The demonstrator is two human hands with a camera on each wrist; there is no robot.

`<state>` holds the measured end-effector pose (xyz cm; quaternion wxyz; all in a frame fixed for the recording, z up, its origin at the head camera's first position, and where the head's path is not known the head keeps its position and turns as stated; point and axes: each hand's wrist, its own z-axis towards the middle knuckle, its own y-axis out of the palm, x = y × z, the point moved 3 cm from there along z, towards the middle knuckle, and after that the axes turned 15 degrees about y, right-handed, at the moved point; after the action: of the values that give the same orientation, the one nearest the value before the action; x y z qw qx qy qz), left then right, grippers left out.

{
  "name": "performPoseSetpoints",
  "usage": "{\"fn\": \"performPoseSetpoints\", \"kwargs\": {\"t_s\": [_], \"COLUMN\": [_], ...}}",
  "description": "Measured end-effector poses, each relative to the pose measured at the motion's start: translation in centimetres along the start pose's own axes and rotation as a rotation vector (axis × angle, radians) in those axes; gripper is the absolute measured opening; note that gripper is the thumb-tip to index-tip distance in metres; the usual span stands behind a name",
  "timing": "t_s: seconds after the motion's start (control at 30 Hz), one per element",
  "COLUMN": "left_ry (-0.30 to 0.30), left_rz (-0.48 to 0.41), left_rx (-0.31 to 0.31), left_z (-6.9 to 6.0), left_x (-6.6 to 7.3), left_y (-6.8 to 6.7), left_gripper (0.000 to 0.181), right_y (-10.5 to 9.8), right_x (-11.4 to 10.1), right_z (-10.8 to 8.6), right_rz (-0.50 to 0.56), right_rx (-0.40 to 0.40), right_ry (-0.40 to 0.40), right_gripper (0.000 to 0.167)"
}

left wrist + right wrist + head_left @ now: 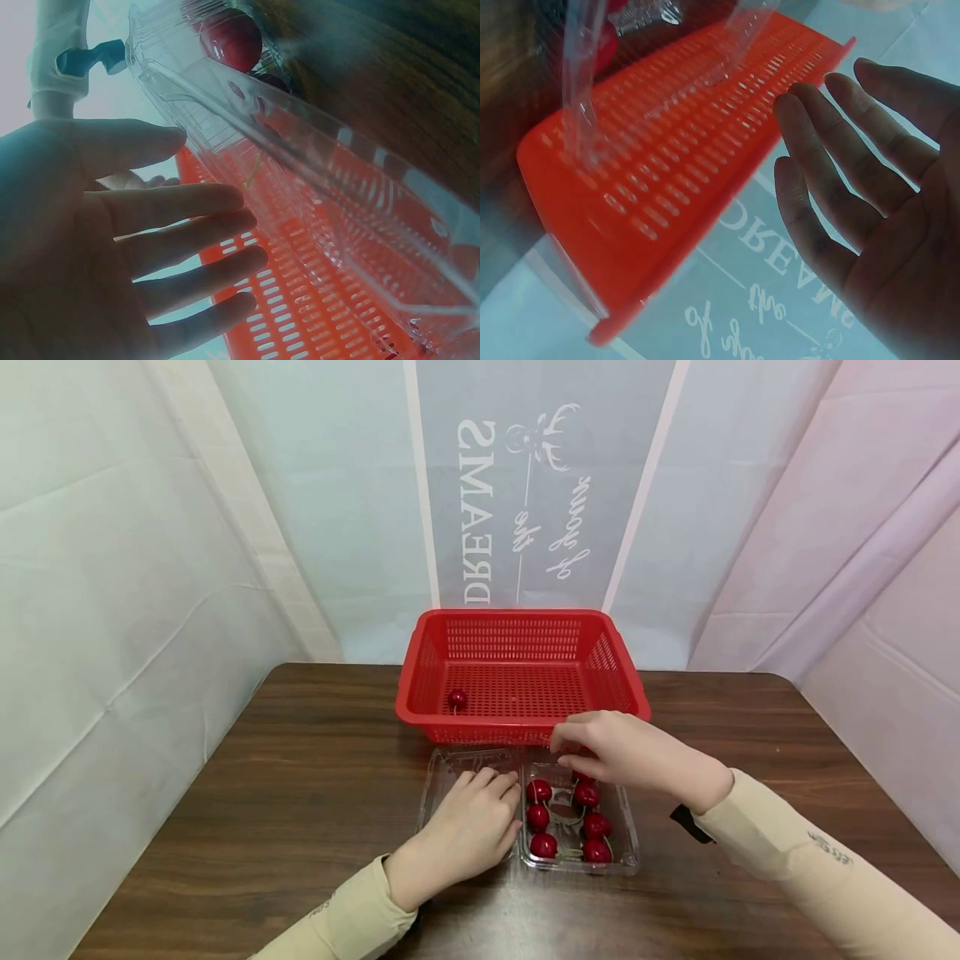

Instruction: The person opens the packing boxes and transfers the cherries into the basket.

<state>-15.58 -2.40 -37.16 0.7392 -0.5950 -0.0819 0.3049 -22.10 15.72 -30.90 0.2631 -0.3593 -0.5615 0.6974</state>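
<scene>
Cherry [457, 698], 1: red basket [517, 722], near left corner — beyond and leftward of the right hand's [618, 747] loosely bent, empty fingers. Left hand [471, 822] seemingly nearer, its straight fingers over the clear lid [428, 793], gripping nothing. Cherries [543, 845], at least 6: clear box [627, 832] on desk [315, 777].

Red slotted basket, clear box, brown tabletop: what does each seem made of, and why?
Red rectangular basket: probably semi-gloss plastic; regular slots.
Clear rectangular box: likely thin, glossy plastic; see-through, bright glints.
Brown flat tabletop: wood or laminate, satin; streaky grain, soft reflection.
</scene>
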Motion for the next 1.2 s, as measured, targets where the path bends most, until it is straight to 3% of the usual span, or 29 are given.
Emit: {"fn": "performPoseSetpoints", "kwargs": {"t_s": [0.4,0.77,1.2], "left_ry": [-0.003,-0.005,-0.007], "left_rz": [0.0,0.005,0.009], "left_rx": [-0.001,-0.002,-0.012], "left_z": [0.1,0.1,0.0], "left_x": [0.0,0.0,0.1], "left_y": [-0.1,-0.1,-0.1], "left_gripper": [0.034,0.034,0.033], "right_y": [2.1,4.9,6.0], "right_x": [0.1,0.5,0.6], "right_z": [0.0,0.7,1.5], "right_rz": [0.012,-0.006,-0.043], "right_rx": [-0.023,-0.134,-0.158], "right_ry": [-0.046,-0.036,-0.032], "right_gripper": [0.011,0.008,0.015]}}
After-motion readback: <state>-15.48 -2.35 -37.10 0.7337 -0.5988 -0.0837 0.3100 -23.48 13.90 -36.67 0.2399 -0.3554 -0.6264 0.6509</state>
